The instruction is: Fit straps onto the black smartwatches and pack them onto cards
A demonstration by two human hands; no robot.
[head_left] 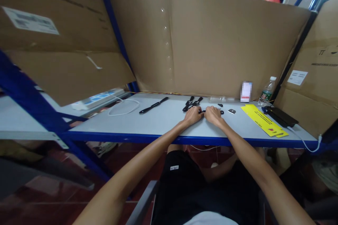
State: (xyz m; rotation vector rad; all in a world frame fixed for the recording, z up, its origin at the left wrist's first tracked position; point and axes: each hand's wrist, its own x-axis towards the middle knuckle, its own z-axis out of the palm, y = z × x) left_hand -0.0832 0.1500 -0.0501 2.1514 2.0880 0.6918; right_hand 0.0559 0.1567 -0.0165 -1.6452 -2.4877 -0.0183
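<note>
My left hand (193,115) and my right hand (213,115) are closed close together over the table. Between them they grip a black spokeshave (222,112), whose end pokes out past my right fingers; its middle is mostly hidden. Just behind my left hand lie black spokeshaves (188,103), partly overlapping. Another long black spokeshave (154,105) rests by itself to the left. To the right of my right hand are a small silver metal plate (231,111) and a small black part (220,105).
Yellow printed cards (264,121), a black case-like object (282,116), a water bottle (267,91) and a propped phone (246,92) stand or lie at right. A clear plastic piece (219,99) lies behind. A white cable (124,114) and power strip (97,99) are left. Cardboard walls (211,42) surround the table.
</note>
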